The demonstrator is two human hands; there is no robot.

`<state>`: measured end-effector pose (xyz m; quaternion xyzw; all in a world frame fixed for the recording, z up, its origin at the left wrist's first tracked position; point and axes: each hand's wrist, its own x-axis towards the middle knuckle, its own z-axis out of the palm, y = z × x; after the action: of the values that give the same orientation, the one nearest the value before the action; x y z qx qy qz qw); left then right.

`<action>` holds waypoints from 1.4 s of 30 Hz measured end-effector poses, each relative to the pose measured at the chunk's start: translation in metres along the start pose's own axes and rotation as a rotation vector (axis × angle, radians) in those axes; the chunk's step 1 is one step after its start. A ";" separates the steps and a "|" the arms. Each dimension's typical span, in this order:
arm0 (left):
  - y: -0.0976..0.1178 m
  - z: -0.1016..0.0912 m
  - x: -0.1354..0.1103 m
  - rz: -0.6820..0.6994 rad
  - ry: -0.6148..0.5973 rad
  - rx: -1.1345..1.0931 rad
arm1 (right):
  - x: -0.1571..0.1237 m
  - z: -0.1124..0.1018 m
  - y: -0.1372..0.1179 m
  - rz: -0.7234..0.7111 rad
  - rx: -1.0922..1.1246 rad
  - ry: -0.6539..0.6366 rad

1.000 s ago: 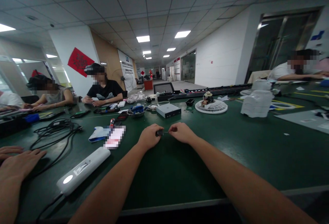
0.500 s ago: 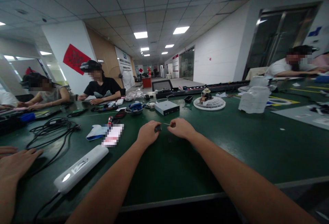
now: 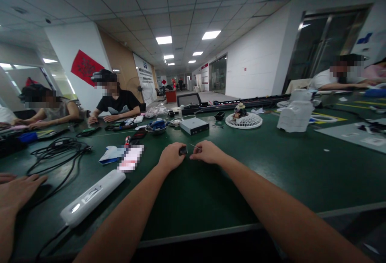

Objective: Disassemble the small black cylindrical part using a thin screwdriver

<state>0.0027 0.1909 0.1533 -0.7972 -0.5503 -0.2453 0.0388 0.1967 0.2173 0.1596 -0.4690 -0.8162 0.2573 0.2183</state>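
Observation:
Over the middle of the green table, my left hand [image 3: 171,156] is closed around a small dark object [image 3: 182,150], whose kind I cannot make out. Facing it from the right, my right hand [image 3: 208,152] pinches a thin, light, needle-like piece [image 3: 194,146] that slants up and left past the fingertips. A small gap separates the thin piece from the dark object. Beyond both hands lies a grey box-shaped drive [image 3: 193,126] with a black front.
A white fan grille [image 3: 243,121] carries a motor at the back right, near a white plastic housing [image 3: 295,116]. On the left are a white power strip [image 3: 93,198], black cables [image 3: 60,150] and a blue-white packet [image 3: 111,154]. Another person's hand [image 3: 21,192] rests at the left edge.
My right hand has tilted, and the thin piece now points more steeply up and left. The left hand keeps its hold on the dark object. The view has shifted slightly.

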 end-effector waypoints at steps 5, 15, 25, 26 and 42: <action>0.007 0.000 -0.001 0.127 -0.016 -0.078 | 0.008 0.007 0.008 -0.014 0.174 0.128; 0.007 0.000 -0.003 0.201 -0.010 -0.122 | 0.010 0.006 0.011 -0.012 0.189 0.240; 0.010 -0.002 -0.004 0.254 -0.037 -0.145 | 0.011 0.009 0.015 0.074 0.348 0.074; 0.010 -0.002 -0.004 0.257 -0.033 -0.155 | 0.011 0.009 0.015 0.076 0.365 0.082; 0.010 0.000 -0.004 0.191 0.015 -0.145 | 0.008 0.012 0.008 -0.066 0.088 0.247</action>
<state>0.0107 0.1835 0.1534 -0.8449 -0.4522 -0.2856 0.0082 0.1912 0.2251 0.1461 -0.4601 -0.7861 0.2258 0.3455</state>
